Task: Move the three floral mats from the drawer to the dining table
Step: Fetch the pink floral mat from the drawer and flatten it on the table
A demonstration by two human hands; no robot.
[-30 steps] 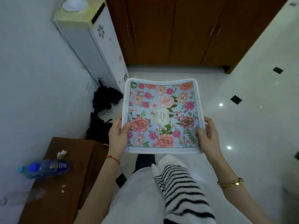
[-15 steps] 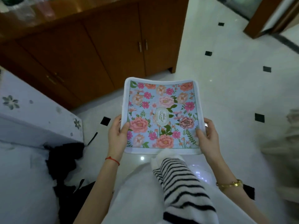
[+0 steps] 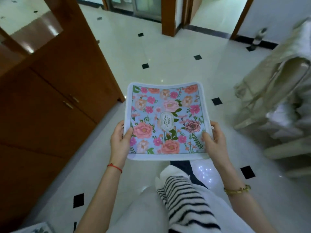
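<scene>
A square floral mat (image 3: 166, 118), light blue with pink and peach flowers and a white border, is held flat in front of me above the tiled floor. My left hand (image 3: 120, 142) grips its left edge, thumb on top. My right hand (image 3: 214, 140) grips its right edge the same way. I cannot tell whether more mats lie stacked under the top one. No drawer or dining table shows in the head view.
A tall brown wooden cabinet (image 3: 55, 105) with two small handles fills the left side. A chair draped with pale cloth (image 3: 277, 91) stands at the right. White floor tiles with black diamonds (image 3: 168, 52) stretch ahead to wooden door frames (image 3: 170, 15).
The view has swung to the right: the white appliance, black bags and small wooden stand have left the frame, and open floor, doorways and the draped chair have come in. Both hands keep the same hold.
</scene>
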